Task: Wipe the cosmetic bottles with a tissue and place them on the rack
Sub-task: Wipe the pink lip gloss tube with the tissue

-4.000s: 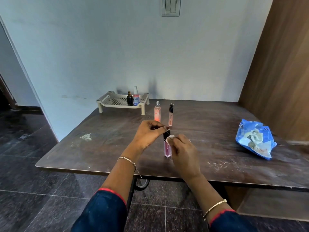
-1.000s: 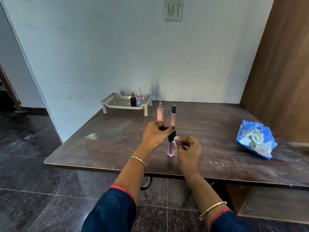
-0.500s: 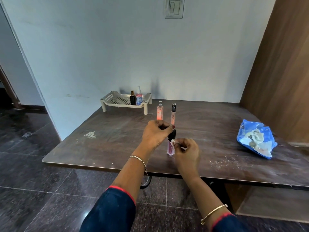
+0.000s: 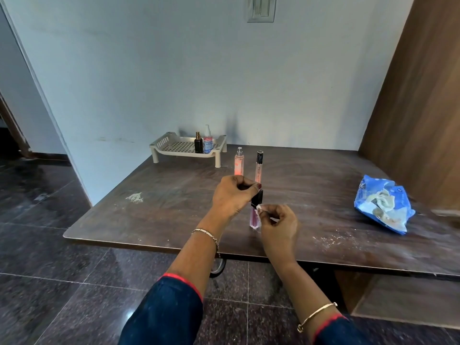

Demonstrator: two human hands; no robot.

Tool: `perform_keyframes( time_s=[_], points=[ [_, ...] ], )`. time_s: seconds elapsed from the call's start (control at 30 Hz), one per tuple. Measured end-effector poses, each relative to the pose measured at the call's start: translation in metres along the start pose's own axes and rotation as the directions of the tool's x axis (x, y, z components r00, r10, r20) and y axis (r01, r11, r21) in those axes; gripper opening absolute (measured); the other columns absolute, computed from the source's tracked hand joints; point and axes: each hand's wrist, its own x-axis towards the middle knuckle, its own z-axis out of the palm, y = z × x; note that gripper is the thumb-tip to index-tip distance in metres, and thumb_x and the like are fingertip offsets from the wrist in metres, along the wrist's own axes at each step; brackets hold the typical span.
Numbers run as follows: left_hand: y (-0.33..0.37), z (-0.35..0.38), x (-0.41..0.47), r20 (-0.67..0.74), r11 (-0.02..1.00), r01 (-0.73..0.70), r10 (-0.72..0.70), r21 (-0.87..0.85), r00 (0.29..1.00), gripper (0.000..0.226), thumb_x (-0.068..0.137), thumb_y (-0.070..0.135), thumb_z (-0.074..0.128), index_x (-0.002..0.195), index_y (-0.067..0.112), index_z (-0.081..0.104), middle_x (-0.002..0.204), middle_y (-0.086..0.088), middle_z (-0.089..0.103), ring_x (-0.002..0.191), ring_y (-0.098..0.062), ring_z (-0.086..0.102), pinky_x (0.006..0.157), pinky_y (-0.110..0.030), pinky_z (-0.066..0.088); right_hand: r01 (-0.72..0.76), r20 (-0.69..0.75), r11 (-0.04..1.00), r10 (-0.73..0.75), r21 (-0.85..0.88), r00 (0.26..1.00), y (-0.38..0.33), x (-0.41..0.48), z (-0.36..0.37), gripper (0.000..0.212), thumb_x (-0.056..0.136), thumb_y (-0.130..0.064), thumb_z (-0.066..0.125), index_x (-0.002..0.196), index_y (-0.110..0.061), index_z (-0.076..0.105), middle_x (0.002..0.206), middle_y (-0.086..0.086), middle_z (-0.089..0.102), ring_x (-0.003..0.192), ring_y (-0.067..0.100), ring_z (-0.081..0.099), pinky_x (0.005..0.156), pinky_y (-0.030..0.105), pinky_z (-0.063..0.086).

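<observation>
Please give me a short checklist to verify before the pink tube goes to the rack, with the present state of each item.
1. Left hand grips the black cap of the pink tube: ok.
2. Right hand presses the tissue on the tube: ok.
3. Tube wiped on all sides: cannot tell, the far side is hidden.
4. Rack has free space: ok, only the dark bottle and the pump bottle stand at its right end.
5. Way to the rack: not ok, the spray bottle and the slim tube stand on the table right behind the hands.
</observation>
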Motion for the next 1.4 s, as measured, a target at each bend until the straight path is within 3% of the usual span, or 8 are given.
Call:
perform_keyframes(
  time_s=[0.1, 0.23, 0.33, 0.47, 0.63, 0.83, 1.1, 1.4],
  points=[
    [0.000, -0.001, 0.000, -0.007, 1.000, 0.001, -0.001, 0.002, 1.000, 0.024, 0.064, 0.044, 0.072, 0.076, 0.024, 0.074, 0.077, 0.004, 0.075, 0.082, -0.018, 0.072, 0.086, -0.045, 0.056, 0.102, 0.086, 0.991, -0.094, -0.090, 0.992, 0.004, 0.000, -0.004, 0.017, 0.081, -0.001, 0.069, 0.077, -0.018, 0.069, 0.078, -0.012, 0.059, 0.073, 0.001, 0.059, 0.068, 0.022, 0.053],
    [0.001, 0.000, -0.002, -0.001, 1.000, -0.006, 0.006, 0.006, 1.000, 0.008, 0.076, 0.030, 0.075, 0.074, 0.022, 0.074, 0.077, 0.003, 0.075, 0.082, -0.017, 0.072, 0.087, -0.046, 0.055, 0.273, 0.272, 0.949, -0.224, -0.156, 0.936, 0.008, -0.005, -0.012, 0.016, 0.078, -0.002, 0.073, 0.082, -0.017, 0.073, 0.079, -0.011, 0.061, 0.073, 0.002, 0.060, 0.067, 0.015, 0.050],
    [0.003, -0.001, -0.004, 0.000, 1.000, -0.010, 0.010, -0.001, 1.000, 0.008, 0.076, 0.029, 0.075, 0.074, 0.022, 0.073, 0.078, 0.002, 0.075, 0.082, -0.018, 0.072, 0.088, -0.047, 0.055, 0.081, 0.136, 0.996, -0.077, -0.023, 0.988, 0.006, -0.002, -0.017, 0.023, 0.081, -0.002, 0.070, 0.080, -0.025, 0.066, 0.083, -0.008, 0.065, 0.078, 0.004, 0.062, 0.068, 0.011, 0.048],
    [0.004, -0.001, -0.006, -0.005, 1.000, -0.008, 0.008, -0.010, 1.000, 0.007, 0.077, 0.027, 0.075, 0.073, 0.022, 0.072, 0.079, 0.000, 0.075, 0.082, -0.019, 0.072, 0.088, -0.047, 0.055, -0.065, 0.058, 0.997, 0.063, 0.029, 0.996, 0.008, 0.007, -0.012, 0.018, 0.089, -0.004, 0.060, 0.091, -0.021, 0.059, 0.091, -0.005, 0.064, 0.084, 0.010, 0.063, 0.073, 0.023, 0.052],
    [0.005, -0.002, -0.006, -0.009, 1.000, -0.010, 0.010, 0.008, 1.000, 0.008, 0.076, 0.030, 0.074, 0.072, 0.023, 0.072, 0.076, 0.001, 0.075, 0.080, -0.019, 0.072, 0.087, -0.047, 0.055, -0.047, -0.039, 0.998, 0.048, 0.036, 0.998, 0.000, 0.006, 0.005, 0.024, 0.086, -0.008, 0.065, 0.079, -0.029, 0.058, 0.084, -0.009, 0.064, 0.080, 0.008, 0.062, 0.071, 0.017, 0.047],
    [0.002, -0.001, -0.002, -0.005, 1.000, 0.009, -0.009, 0.026, 1.000, 0.022, 0.065, 0.043, 0.071, 0.075, 0.024, 0.074, 0.077, 0.004, 0.075, 0.081, -0.018, 0.072, 0.086, -0.045, 0.056, 0.052, -0.067, 0.998, -0.054, -0.017, 0.996, 0.002, 0.001, 0.006, 0.021, 0.080, 0.001, 0.067, 0.081, -0.020, 0.067, 0.081, -0.003, 0.065, 0.078, 0.009, 0.063, 0.072, 0.022, 0.052],
    [0.001, -0.002, 0.000, -0.009, 0.999, 0.003, -0.003, 0.036, 1.000, 0.014, 0.072, 0.036, 0.075, 0.075, 0.023, 0.074, 0.078, 0.004, 0.075, 0.083, -0.018, 0.072, 0.086, -0.045, 0.056, 0.300, 0.146, 0.915, -0.269, -0.270, 0.952, 0.009, -0.005, -0.006, 0.016, 0.080, 0.001, 0.065, 0.083, -0.013, 0.070, 0.078, -0.006, 0.059, 0.070, 0.012, 0.057, 0.062, 0.034, 0.052],
    [0.004, 0.000, -0.005, -0.012, 1.000, 0.003, -0.003, -0.002, 1.000, 0.007, 0.076, 0.028, 0.074, 0.071, 0.023, 0.072, 0.078, 0.000, 0.075, 0.082, -0.020, 0.072, 0.087, -0.046, 0.055, 0.252, 0.051, 0.936, -0.247, -0.244, 0.968, 0.003, 0.000, -0.009, 0.017, 0.086, -0.003, 0.062, 0.096, -0.012, 0.072, 0.086, -0.007, 0.056, 0.075, 0.009, 0.056, 0.070, 0.025, 0.052]
  ],
)
